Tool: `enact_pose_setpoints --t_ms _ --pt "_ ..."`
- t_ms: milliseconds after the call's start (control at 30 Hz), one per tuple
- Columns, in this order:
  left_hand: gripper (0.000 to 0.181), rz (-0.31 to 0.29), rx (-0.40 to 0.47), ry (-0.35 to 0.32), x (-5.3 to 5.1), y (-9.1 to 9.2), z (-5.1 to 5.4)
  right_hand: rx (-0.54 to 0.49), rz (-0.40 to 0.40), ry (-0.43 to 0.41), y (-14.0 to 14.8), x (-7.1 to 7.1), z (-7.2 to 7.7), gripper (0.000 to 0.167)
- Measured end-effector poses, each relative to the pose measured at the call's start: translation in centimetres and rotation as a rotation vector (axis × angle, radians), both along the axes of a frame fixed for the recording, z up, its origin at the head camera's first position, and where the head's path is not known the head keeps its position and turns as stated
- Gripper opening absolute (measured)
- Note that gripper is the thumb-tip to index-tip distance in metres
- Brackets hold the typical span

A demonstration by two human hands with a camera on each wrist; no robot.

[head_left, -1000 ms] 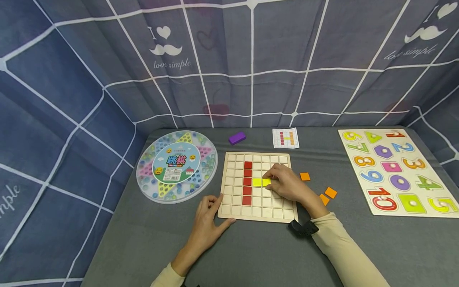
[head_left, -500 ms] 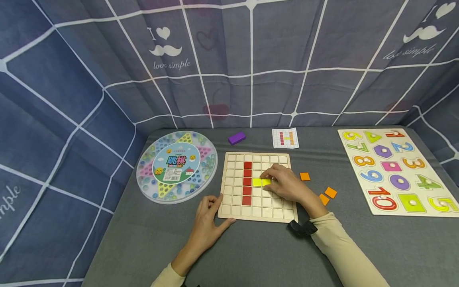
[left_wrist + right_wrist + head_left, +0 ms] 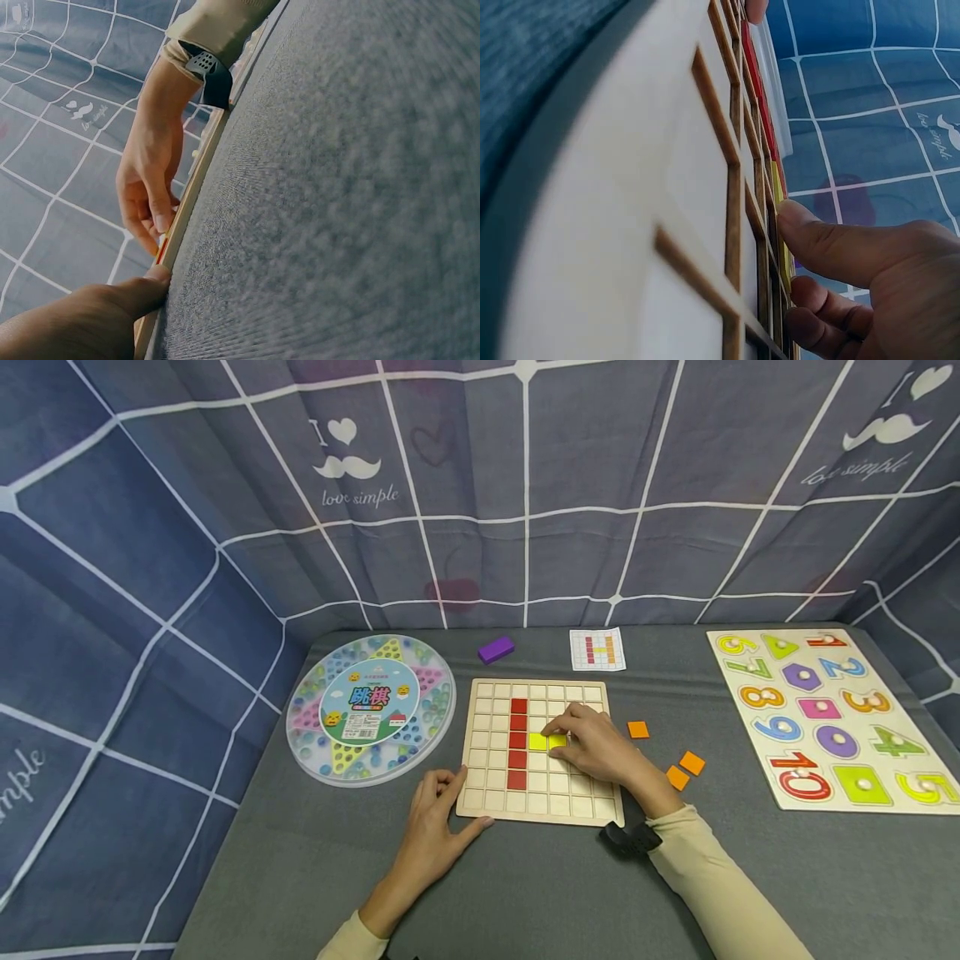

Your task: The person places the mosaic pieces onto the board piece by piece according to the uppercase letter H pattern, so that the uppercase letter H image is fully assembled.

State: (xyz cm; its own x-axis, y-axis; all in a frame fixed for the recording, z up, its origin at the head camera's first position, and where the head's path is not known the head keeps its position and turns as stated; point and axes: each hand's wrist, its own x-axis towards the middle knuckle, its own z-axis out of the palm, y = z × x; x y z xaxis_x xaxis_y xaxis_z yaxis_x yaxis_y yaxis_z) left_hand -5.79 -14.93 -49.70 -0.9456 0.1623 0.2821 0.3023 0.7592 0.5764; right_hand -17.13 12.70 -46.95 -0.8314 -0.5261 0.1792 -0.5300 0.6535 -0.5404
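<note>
A wooden grid board (image 3: 495,803) lies flat on the table. Several red square tiles (image 3: 517,758) form a column in it, with a yellow tile (image 3: 537,742) beside the middle one. My right hand (image 3: 598,747) pinches a second yellow tile (image 3: 556,741) between thumb and fingers, in the cell right of the first. The right wrist view shows the thumb (image 3: 810,225) against the yellow tile's edge. At the board's near-left corner, my left hand (image 3: 432,827) touches the left side with its fingers and the near side with its thumb.
Orange tiles (image 3: 637,729) lie right of the board. Behind it are a purple block (image 3: 496,649) and a small pattern card (image 3: 597,649). A round marble game box (image 3: 442,727) stands left; a number-and-shape puzzle board (image 3: 806,781) lies right. Grid-patterned curtains (image 3: 480,560) enclose the table.
My right hand has shifted very slightly left over the second yellow tile. My left hand and the board have stayed in place.
</note>
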Motion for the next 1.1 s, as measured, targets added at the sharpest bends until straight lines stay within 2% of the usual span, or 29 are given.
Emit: enact_pose_setpoints --t_ms 400,700,833,1000,1100 --pt "0.081 0.000 0.000 0.007 -0.1 0.1 0.0 -0.007 -0.001 -0.013 0.2 0.2 0.1 0.026" --pt "0.082 -0.012 0.004 0.012 0.0 0.1 0.1 -0.028 -0.001 0.021 0.3 0.3 0.0 0.028" --pt "0.083 -0.009 0.001 0.009 0.1 0.0 0.1 -0.051 0.014 0.009 0.4 0.3 0.1 0.028" --pt "0.084 -0.007 -0.004 0.009 0.1 0.0 0.0 -0.121 0.030 -0.014 1.7 0.1 0.4 0.028" --pt "0.083 -0.009 0.000 0.011 0.0 -0.1 -0.1 -0.130 0.005 -0.027 3.2 -0.1 0.6 0.028"
